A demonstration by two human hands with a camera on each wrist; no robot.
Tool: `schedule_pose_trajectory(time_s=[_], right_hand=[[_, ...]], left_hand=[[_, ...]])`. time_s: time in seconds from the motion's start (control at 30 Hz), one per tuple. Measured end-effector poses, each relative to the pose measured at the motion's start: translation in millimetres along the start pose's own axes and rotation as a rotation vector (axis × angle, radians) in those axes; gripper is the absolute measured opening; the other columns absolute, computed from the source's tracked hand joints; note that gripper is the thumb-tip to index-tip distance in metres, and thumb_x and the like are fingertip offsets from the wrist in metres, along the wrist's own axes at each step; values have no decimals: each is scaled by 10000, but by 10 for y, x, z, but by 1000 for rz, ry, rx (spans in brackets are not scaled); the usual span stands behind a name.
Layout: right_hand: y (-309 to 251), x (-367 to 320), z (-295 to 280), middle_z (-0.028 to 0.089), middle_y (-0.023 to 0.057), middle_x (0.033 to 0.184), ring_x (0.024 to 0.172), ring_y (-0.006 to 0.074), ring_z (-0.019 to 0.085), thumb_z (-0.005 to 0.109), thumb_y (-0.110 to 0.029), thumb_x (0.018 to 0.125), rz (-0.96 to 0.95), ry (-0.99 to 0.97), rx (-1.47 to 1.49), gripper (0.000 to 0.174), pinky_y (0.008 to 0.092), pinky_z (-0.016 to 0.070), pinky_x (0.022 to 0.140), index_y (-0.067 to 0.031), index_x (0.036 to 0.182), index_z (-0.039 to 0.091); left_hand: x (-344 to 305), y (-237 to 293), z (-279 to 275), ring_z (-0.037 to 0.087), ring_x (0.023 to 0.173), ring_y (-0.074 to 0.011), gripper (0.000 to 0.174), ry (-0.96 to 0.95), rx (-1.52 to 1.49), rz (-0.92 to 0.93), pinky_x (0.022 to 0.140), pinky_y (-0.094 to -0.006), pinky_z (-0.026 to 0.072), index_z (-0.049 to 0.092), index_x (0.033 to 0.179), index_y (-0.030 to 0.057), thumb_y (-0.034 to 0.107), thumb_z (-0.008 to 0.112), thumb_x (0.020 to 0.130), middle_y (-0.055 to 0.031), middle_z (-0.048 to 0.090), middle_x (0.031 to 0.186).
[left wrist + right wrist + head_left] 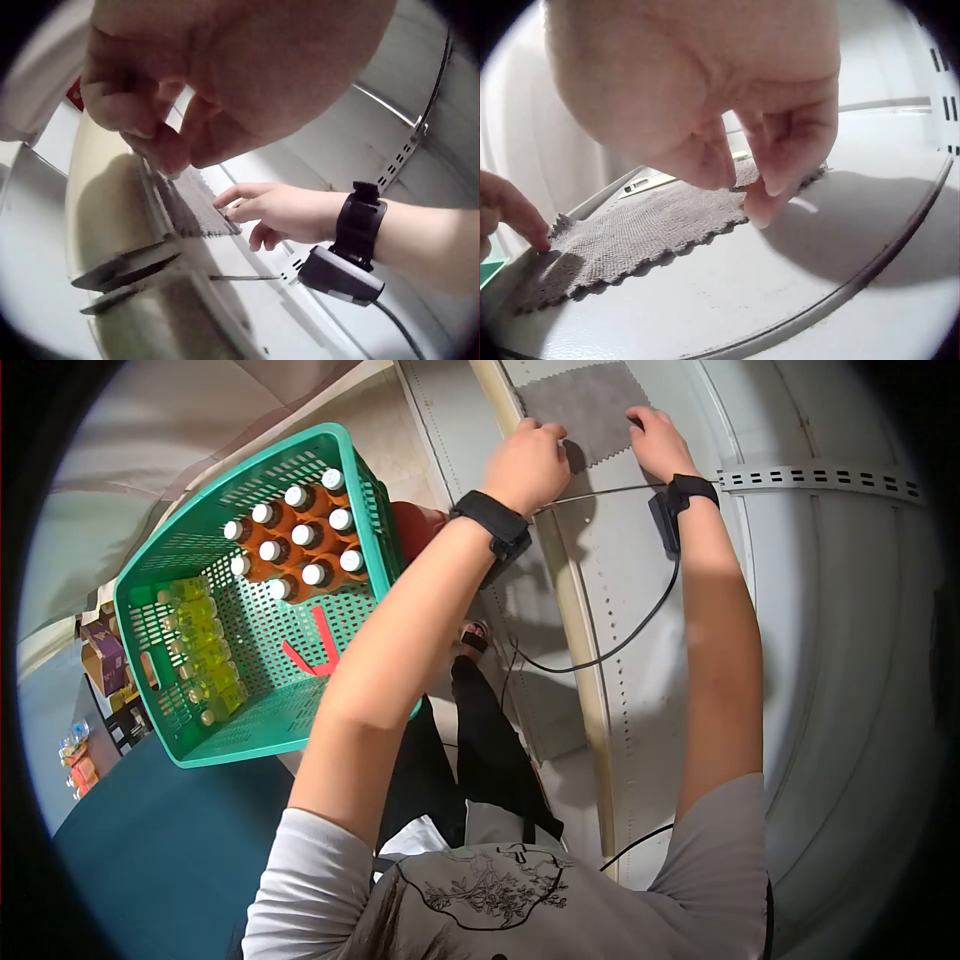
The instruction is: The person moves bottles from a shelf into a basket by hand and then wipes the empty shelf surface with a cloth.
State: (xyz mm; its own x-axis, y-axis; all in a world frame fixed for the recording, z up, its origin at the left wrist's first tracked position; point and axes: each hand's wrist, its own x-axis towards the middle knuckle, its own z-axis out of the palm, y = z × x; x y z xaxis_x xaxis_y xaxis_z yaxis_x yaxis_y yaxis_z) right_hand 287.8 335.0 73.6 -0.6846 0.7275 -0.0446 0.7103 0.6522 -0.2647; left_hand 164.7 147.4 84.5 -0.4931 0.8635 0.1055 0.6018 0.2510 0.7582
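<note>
A grey cloth (585, 410) with a zigzag edge lies flat on a white metal surface. The left hand (528, 465) is at its near left edge; in the left wrist view this hand (232, 75) has its thumb and fingertips close together, pinching the cloth (196, 206) at the border. Across from it, the right hand (664, 448) rests loosely bent fingers at the opposite edge. In the right wrist view, the right hand (705, 90) has thumb and fingers apart, touching the cloth (652, 229); the left index finger (521, 217) touches the far corner.
To the left stands a green basket (345, 450) holding several brown bottles (305, 538), several yellow-green bottles (205, 645) and a red strip (323, 640). A black cable (640, 630) hangs from the right wrist device. A slotted metal strip (820, 481) lies right of the hands.
</note>
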Motion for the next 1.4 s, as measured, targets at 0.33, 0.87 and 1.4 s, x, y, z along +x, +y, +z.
schedule_pose_trajectory(time_s=[0.33, 0.87, 1.4], right_hand=[[84, -337, -197, 514, 115, 1095, 938, 333, 539, 418, -112, 818, -91, -74, -180, 309, 412, 444, 801, -155, 1110, 508], [277, -1259, -281, 477, 127, 1133, 896, 343, 551, 419, -70, 790, 64, -81, -99, 337, 414, 452, 785, -140, 1114, 481], [129, -3243, -218, 489, 115, 1112, 928, 327, 536, 455, -66, 780, 416, -16, 53, 330, 421, 445, 802, -123, 1102, 494]], left_hand=[[-109, 239, 177, 599, 725, -312, 215, -194, 405, 95, 657, -382, 508, 631, 936, 102, 228, 541, 787, -155, 543, 902], [-778, 512, 324, 603, 637, -290, 207, -263, 325, 215, 536, -367, 506, 553, 836, 30, 209, 608, 747, -138, 509, 838], [-2015, 874, 375, 605, 638, -295, 237, -521, 241, 392, 536, -361, 505, 567, 910, 37, 189, 605, 732, -151, 510, 950]])
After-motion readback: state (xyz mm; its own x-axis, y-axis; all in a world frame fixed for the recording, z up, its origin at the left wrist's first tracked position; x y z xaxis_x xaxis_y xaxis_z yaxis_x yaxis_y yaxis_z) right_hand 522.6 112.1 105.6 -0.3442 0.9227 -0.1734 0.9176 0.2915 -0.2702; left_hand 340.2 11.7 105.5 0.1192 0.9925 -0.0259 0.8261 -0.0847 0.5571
